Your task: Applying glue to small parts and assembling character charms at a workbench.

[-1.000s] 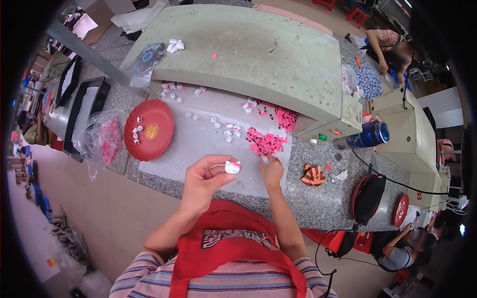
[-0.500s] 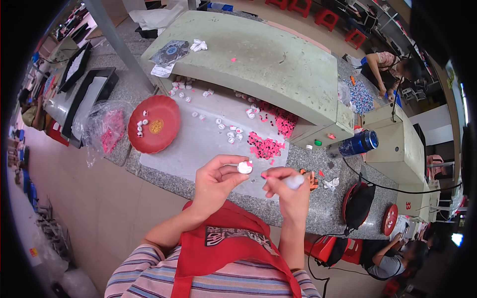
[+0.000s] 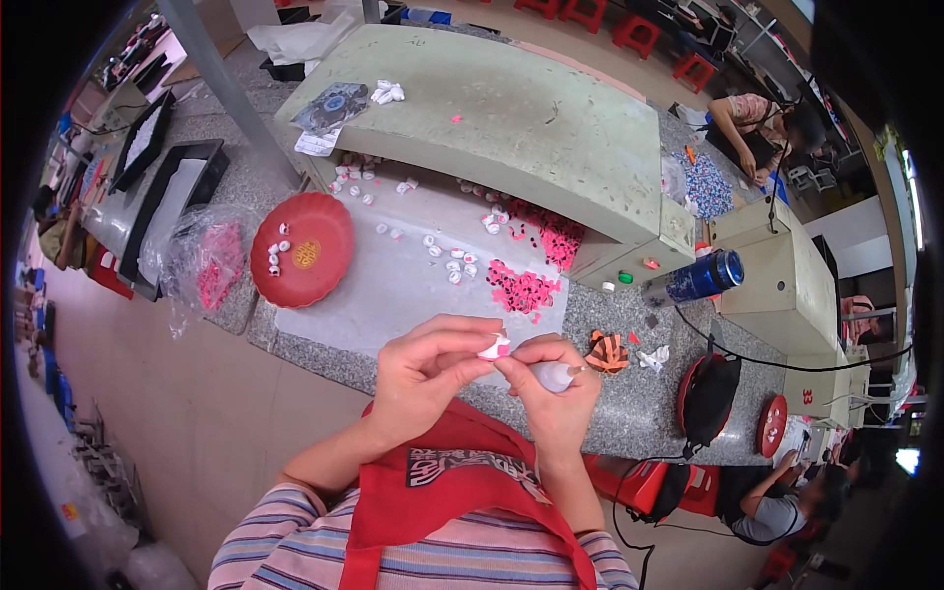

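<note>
Over at the far left of the grey speckled stone table [image 3: 629, 413], a crumpled clear plastic bag of pink pieces [image 3: 202, 265] lies by the edge, and just to its right sits a round red plastic tray [image 3: 320, 231] with a few small white caps in it. Next along, a pale plastic sheet [image 3: 393, 295] carries scattered small white caps [image 3: 447, 265] and, further right, a heap of little pink parts [image 3: 521, 290]. Nearer the person, the left hand [image 3: 423, 379] is raised in front of a red apron [image 3: 442, 492], its fingers pinching a small white and pink cap [image 3: 495, 346] at the tips, just above the table's near edge. Touching it from the right, the right hand [image 3: 556, 388] has its fingers curled tight around a small white squeeze bottle [image 3: 553, 375], whose tip points at the cap. Just beside that hand lies an orange and black striped object [image 3: 608, 352]. Further right a dark blue metal can [image 3: 703, 278] lies on its side, and beyond it, at the upper right, another person [image 3: 752, 123] bends over a separate pile of small pieces
</note>
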`<state>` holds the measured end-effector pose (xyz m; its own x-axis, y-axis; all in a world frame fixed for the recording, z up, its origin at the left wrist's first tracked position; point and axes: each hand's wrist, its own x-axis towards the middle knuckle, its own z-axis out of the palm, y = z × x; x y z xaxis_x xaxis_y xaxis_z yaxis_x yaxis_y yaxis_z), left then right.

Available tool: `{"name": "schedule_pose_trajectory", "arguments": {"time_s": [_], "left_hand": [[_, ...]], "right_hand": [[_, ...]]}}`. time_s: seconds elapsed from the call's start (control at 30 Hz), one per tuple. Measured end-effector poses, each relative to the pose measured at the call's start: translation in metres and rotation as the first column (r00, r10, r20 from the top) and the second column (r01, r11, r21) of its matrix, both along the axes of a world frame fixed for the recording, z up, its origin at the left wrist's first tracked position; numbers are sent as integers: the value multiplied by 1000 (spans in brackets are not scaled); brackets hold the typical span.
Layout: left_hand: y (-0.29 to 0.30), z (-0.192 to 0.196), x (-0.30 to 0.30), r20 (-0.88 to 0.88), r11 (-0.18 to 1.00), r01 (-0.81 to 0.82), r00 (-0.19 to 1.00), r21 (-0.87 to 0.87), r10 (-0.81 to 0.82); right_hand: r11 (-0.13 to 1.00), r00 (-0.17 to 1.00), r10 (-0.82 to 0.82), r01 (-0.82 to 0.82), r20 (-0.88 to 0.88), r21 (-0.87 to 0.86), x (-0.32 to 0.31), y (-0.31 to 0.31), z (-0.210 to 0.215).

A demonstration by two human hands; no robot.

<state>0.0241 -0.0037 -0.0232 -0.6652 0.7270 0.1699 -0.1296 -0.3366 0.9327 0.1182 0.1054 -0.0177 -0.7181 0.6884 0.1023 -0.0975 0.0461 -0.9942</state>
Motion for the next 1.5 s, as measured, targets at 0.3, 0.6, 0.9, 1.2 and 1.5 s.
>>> {"name": "schedule_pose_trajectory", "arguments": {"time_s": [0.3, 0.6, 0.9, 1.2, 1.5], "left_hand": [[11, -8, -1, -18, 1000, -6, 1000, -18, 6], [25, -40, -13, -25, 990, -21, 1000, -142, 18], [34, -74, -19, 244, 967, -17, 967, -253, 80], [32, -81, -34, 782, 987, 113, 622, -118, 22], [0, -12, -17, 129, 965, 212, 973, -152, -193]], "right_hand": [[992, 996, 61, -68, 66, 104, 0, 14, 0], [994, 971, 100, -86, 215, -73, -15, 32, -29], [964, 926, 148, -57, 347, -260, -27, 41, -67], [995, 991, 60, -69, 120, 67, -32, 34, -71], [957, 947, 279, -289, -162, -42, -6, 24, -28]]}}
